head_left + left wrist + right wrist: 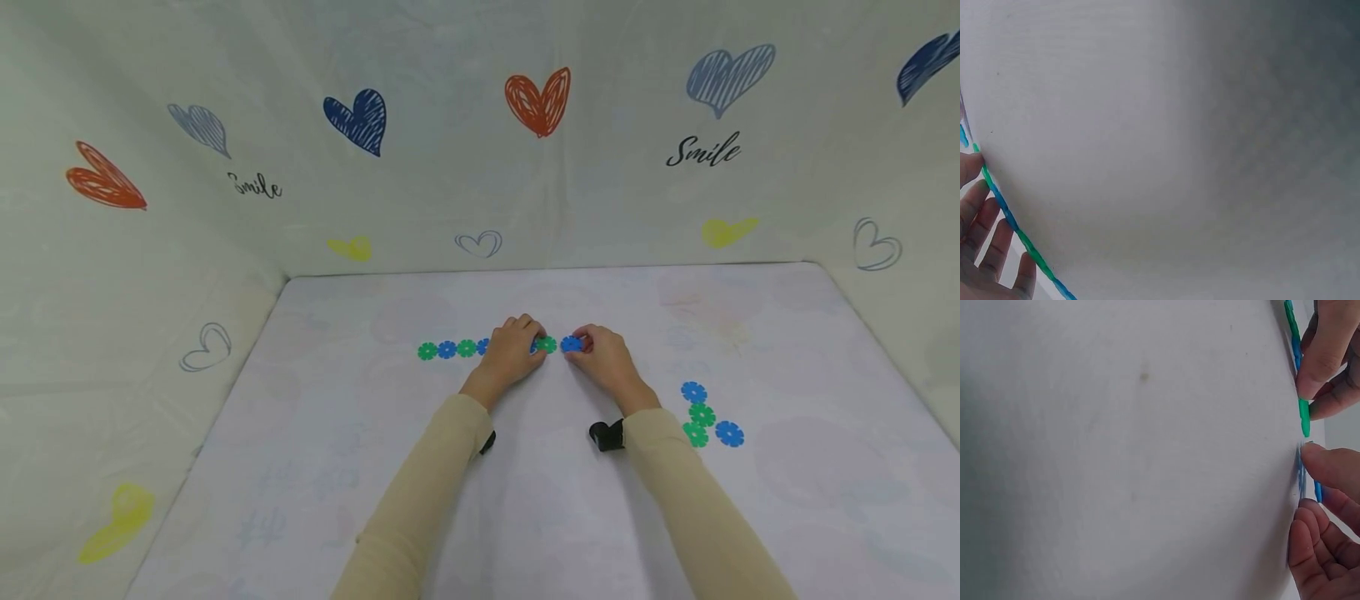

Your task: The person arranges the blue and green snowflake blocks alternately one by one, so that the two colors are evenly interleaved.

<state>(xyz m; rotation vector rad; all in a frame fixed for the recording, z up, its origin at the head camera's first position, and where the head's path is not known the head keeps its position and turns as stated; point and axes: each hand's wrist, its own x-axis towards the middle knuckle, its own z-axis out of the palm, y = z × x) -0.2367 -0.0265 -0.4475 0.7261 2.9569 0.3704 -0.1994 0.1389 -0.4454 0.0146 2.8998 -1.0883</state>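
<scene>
A row of alternating green and blue notched discs lies across the table, with a green disc (427,351) at its left end. The left hand (513,353) covers part of the row, and its thumb and fingertips pinch the green disc (547,344) at the right end, also in the right wrist view (1304,419). Just right of that end, across a small gap, the right hand (609,363) pinches a blue disc (571,343) between thumb and finger. In the left wrist view the left hand (988,250) lies along the row's edge.
To the right, near the right forearm, lie loose discs: a blue one (693,392), two green ones (702,414) and another blue one (729,433). A white table (315,467) meets a curtain (450,167) printed with hearts at the back and sides.
</scene>
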